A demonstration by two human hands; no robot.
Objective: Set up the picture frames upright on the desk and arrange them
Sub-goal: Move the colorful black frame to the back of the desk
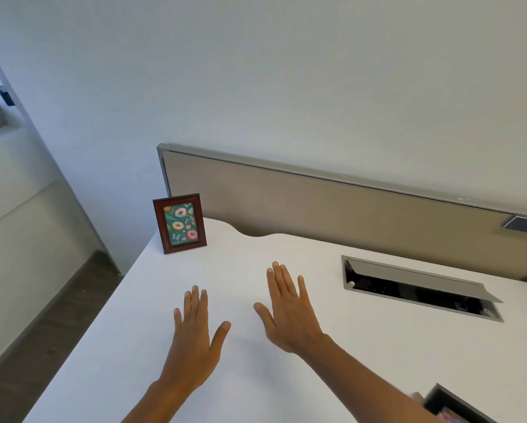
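The small rectangular picture frame of dark reddish-brown wood (180,223), holding a green print with pink and yellow doughnuts, stands upright at the far left corner of the white surface (256,377), close to its left edge and just in front of the left end of the tan fabric partition panel with a grey metal rim (332,203). The frame faces the camera and leans back slightly.

Nearer the camera and to the right of the frame, the left hand (195,337) lies palm down over the surface, fingers straight and together, thumb spread to the right; its grip is loose and empty, holding nothing. Just beside it, slightly further forward, the right hand (289,312) is likewise flat and palm down, fingers extended, thumb spread to the left, its grip also empty. The two thumbs point toward each other with a gap between them. Both hands are well apart from the frame.

Further right, a grey metal cable hatch (421,288) is set into the surface, its flap raised over a dark recess. At the far right end of the partition sits a dark label plate (524,227), its lettering cut off. In the bottom right corner, a dark-edged frame-like object (457,404) is only partly in view, too cropped to identify.
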